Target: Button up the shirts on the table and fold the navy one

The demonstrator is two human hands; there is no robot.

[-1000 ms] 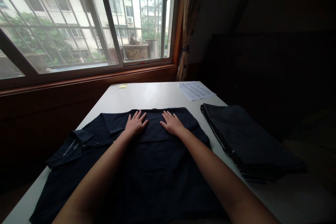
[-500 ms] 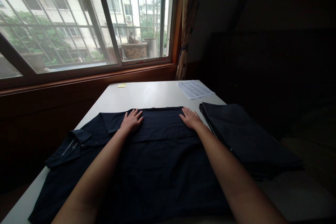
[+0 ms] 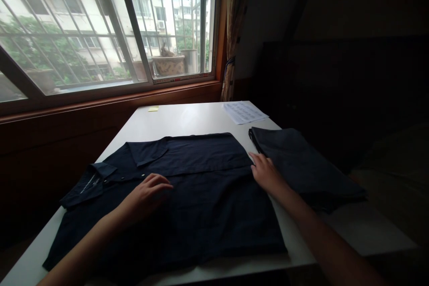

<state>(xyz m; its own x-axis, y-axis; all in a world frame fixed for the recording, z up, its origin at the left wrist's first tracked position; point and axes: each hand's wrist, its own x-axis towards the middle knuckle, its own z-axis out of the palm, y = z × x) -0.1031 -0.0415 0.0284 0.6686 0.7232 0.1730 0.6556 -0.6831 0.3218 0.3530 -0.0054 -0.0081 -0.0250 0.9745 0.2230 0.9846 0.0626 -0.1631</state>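
The left hand [image 3: 150, 192], loosely curled and holding nothing, is over a dark shirt [image 3: 214, 205] lying flat on a white table [image 3: 187, 118]. The right hand [image 3: 267, 174], half-curled, is at its edge; whether it grips, I cannot tell. Papers [image 3: 244, 112] lie beyond.

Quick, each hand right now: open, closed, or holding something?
Left hand: open, loosely curved over the dark shirt, holding nothing visible.
Right hand: at the shirt's edge; whether it grips cannot be told.

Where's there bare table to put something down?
White tabletop shows beyond the shirt, between the yellow note and printed papers; a dimmer patch lies at the near right corner, this side of the dark stack. Crowded: between shirt and stack, at the right hand.
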